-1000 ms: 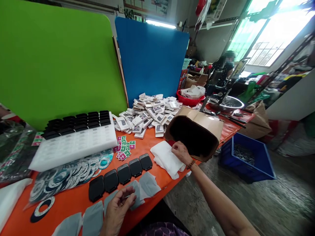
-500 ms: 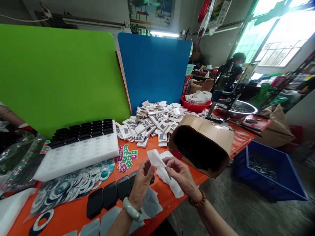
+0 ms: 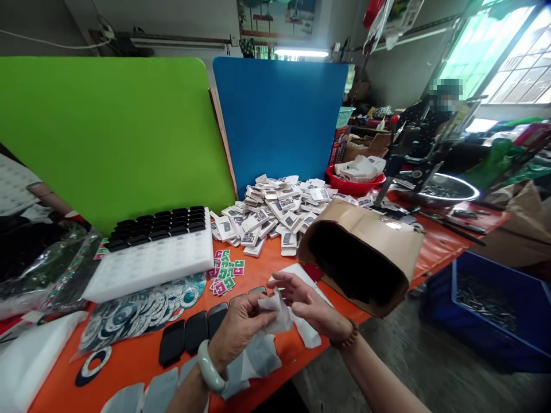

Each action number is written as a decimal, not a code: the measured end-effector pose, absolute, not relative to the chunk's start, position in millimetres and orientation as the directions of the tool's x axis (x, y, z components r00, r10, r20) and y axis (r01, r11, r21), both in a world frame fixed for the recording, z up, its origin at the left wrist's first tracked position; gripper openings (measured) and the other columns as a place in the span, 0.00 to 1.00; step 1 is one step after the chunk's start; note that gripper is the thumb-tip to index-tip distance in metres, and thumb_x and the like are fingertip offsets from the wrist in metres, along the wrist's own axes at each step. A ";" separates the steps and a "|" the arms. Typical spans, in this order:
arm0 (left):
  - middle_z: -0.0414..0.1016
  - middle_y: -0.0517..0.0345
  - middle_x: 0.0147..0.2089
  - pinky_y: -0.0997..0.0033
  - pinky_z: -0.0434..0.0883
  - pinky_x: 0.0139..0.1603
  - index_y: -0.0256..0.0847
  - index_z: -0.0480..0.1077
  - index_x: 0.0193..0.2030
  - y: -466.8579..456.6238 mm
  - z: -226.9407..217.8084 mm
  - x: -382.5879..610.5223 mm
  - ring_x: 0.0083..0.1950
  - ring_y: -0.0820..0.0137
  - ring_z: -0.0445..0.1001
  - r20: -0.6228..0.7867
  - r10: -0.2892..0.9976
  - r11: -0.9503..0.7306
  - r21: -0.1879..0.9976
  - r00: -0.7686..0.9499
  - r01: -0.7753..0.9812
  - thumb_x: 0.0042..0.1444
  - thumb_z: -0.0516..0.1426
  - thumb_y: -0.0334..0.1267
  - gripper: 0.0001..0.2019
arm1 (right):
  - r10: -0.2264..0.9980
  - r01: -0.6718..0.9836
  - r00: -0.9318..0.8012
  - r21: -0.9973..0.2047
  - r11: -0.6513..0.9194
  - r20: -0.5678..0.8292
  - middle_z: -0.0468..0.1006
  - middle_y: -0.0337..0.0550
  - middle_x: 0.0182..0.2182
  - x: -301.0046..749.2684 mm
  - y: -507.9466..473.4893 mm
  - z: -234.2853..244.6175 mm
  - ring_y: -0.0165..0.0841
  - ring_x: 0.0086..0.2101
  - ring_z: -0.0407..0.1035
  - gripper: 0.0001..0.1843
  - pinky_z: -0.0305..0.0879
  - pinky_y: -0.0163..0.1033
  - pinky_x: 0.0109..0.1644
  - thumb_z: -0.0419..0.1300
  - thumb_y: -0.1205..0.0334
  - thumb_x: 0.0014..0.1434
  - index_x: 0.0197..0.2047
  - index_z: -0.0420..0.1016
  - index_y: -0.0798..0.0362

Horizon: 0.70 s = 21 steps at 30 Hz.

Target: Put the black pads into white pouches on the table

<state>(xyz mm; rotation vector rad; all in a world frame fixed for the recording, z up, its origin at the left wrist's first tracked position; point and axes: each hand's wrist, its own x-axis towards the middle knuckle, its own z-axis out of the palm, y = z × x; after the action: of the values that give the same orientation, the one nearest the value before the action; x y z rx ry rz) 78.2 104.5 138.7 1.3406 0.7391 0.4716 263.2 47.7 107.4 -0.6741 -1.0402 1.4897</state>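
Note:
My left hand [image 3: 241, 328] pinches a thin white sleeve [image 3: 278, 314], translucent and crumpled, above the table's front edge. Close beside its right side is my right hand [image 3: 307, 307], fingers stretched out and apart; whether they brush the sleeve I cannot tell. More white sheets [image 3: 306, 334] lie beneath the right hand. Behind and left of my left hand runs a row of flat black cases [image 3: 197, 331], partly covered by that hand. Nearer to me, black cases inside frosted white sleeves [image 3: 160, 391] lie under and around my left forearm.
An open cardboard box [image 3: 374, 229] stands right of my hands, before a heap of small white boxes [image 3: 279, 209]. Left are a white foam tray [image 3: 150, 261] of black cases, ring-shaped cards [image 3: 138, 307] and colourful stickers [image 3: 224, 272]. A blue bin [image 3: 486, 310] and a person are at right.
My left hand has brought the white sleeve lower and turned over with it. The right hand has let go of the sleeve and spread its fingers. The view has swung slightly left.

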 end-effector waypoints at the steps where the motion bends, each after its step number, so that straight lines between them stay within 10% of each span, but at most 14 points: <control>1: 0.73 0.59 0.30 0.74 0.65 0.34 0.36 0.74 0.33 102.3 138.6 74.6 0.32 0.73 0.68 -0.219 0.686 0.185 0.975 0.694 0.126 0.48 0.64 0.41 0.10 | 0.968 -0.466 -0.212 -0.885 0.019 0.132 0.70 0.47 0.51 260.0 49.2 105.6 0.37 0.48 0.66 0.34 0.62 0.41 0.49 0.69 0.55 0.50 0.59 0.64 0.47; 12: 0.79 0.54 0.37 0.71 0.68 0.41 0.37 0.77 0.42 85.2 127.6 21.8 0.39 0.66 0.73 -0.219 0.895 0.193 0.976 0.388 0.106 0.50 0.63 0.48 0.17 | 0.986 -0.331 -0.163 -0.943 -0.031 0.024 0.68 0.35 0.25 197.8 56.7 99.5 0.25 0.26 0.58 0.16 0.53 0.32 0.30 0.70 0.53 0.48 0.30 0.73 0.55; 18: 0.74 0.63 0.28 0.76 0.67 0.37 0.39 0.72 0.27 74.3 109.6 -13.2 0.31 0.75 0.69 -0.298 0.933 0.357 0.849 0.204 -0.389 0.41 0.69 0.41 0.11 | 0.984 -0.106 -0.174 -0.993 -0.056 -0.037 0.62 0.35 0.22 154.0 66.8 89.7 0.25 0.24 0.52 0.18 0.47 0.32 0.26 0.63 0.49 0.56 0.25 0.70 0.56; 21: 0.68 0.68 0.23 0.78 0.65 0.29 0.40 0.68 0.26 65.5 104.3 -35.3 0.24 0.78 0.65 -0.446 0.850 0.523 0.655 0.280 -0.546 0.40 0.70 0.39 0.14 | 0.982 -0.261 -0.184 -0.961 -0.090 -0.042 0.65 0.38 0.27 129.1 69.3 79.7 0.26 0.27 0.56 0.18 0.52 0.32 0.29 0.66 0.51 0.53 0.23 0.70 0.56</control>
<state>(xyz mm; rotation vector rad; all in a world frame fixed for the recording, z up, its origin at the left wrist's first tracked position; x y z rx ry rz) -35.3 65.5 104.3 0.4144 0.8604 0.9722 129.1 69.3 79.7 -0.9625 -1.0959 1.5038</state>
